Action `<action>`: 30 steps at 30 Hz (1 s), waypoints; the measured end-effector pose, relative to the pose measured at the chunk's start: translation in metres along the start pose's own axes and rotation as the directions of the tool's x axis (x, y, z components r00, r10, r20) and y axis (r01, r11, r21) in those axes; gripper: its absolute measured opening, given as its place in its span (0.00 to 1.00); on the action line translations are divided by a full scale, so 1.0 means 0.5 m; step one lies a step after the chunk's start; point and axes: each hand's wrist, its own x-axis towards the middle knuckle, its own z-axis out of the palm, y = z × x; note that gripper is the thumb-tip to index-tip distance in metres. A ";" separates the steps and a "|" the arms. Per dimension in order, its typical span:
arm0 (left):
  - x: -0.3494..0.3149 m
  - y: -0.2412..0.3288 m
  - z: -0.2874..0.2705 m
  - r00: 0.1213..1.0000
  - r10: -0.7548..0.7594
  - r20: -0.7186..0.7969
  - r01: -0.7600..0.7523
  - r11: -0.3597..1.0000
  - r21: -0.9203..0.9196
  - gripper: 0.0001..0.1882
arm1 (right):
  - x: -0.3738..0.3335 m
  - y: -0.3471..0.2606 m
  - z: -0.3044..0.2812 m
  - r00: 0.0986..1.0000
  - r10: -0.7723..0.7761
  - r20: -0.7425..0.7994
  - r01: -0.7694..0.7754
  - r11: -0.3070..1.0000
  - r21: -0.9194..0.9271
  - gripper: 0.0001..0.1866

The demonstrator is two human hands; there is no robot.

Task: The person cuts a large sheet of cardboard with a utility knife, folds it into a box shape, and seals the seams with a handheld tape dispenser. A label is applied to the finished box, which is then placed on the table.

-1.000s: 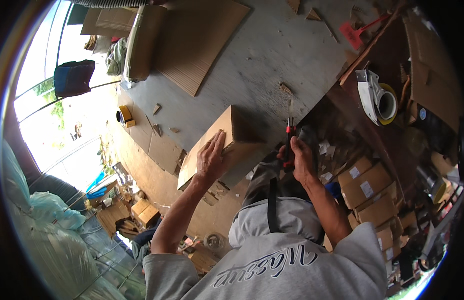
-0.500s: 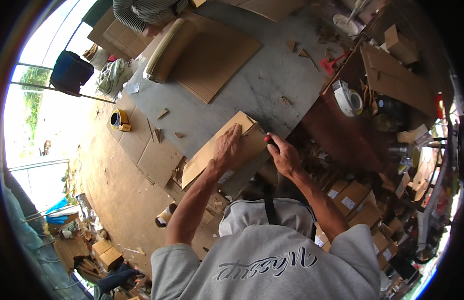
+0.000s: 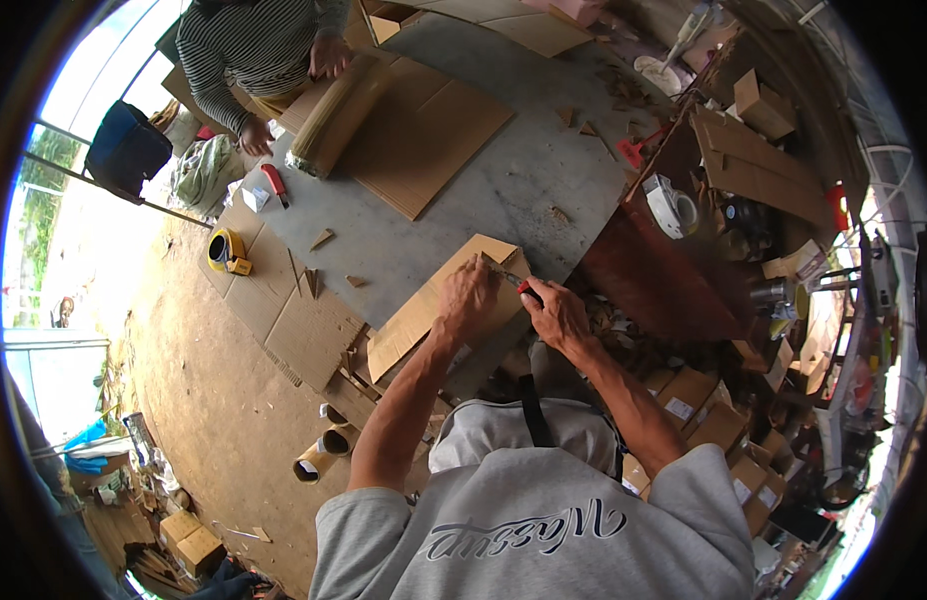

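A long brown cardboard box (image 3: 423, 306) lies slantwise at the near edge of the grey table (image 3: 463, 195). My left hand (image 3: 469, 296) rests on its top, fingers bent and closed at the edge by the far end. In my right hand (image 3: 560, 315) is a red-handled knife (image 3: 529, 291), its thin metal blade pointing left across the box end. The blade tip comes close to my left fingertips; whether it is in the cardboard I cannot make out.
Across the table a person in a striped sleeve (image 3: 205, 85) stands by a rolled bundle (image 3: 335, 115) on a flat cardboard sheet (image 3: 448, 145). A red box cutter (image 3: 274, 184) lies nearby. Tape rolls (image 3: 226, 252) sit left; cartons (image 3: 688, 395) crowd the right.
My right hand has brought the knife left over the box end. My left fingers have curled from lying flat. The other person's hands have come into view, and a red box cutter shows beside them.
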 end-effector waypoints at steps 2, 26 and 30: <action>0.002 -0.002 0.003 1.000 -0.002 0.007 0.003 1.000 -0.009 0.18 | 0.003 0.001 0.006 1.000 -0.006 -0.029 0.007 1.000 0.017 0.17; 0.012 -0.007 -0.009 0.994 -0.012 0.110 0.015 1.000 -0.026 0.13 | 0.022 0.298 -0.011 0.885 0.410 -0.220 -0.366 0.906 0.215 0.30; 0.063 -0.078 -0.054 0.976 -0.079 0.204 0.079 0.997 0.007 0.19 | 0.033 0.215 0.139 0.951 0.309 -0.016 -0.245 0.784 0.570 0.18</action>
